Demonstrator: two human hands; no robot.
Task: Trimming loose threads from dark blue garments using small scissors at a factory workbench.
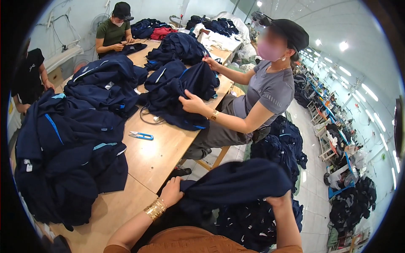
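Two hands: both the wearer's own, rising from the lower edge with one dark navy fabric garment held between them.
Left hand: the left hand, with stacked gold bangles at the wrist, is closed on a fold at the garment's left end, just off the near edge of the bench.
Right hand: the right hand is buried under the cloth at its right end; whether the fingers are closed I cannot tell.
Garment's place: lifted over the lap, beyond the near right corner of the pale wooden bench, not resting on it.
Handling: soft, limp and light by the look of it; it sags between the hands and would slip out of shape, so a hem or seam edge seems the best hold.
Bench: small blue-handled thread snips lie near the middle; a heap of navy garments with light blue trim fills the left side.
Others: a person in a grey shirt sits at the right edge handling another navy piece; two more work at the far end.
Room: white-walled workshop with ceiling strip lights and rows of sewing stations receding on the right.
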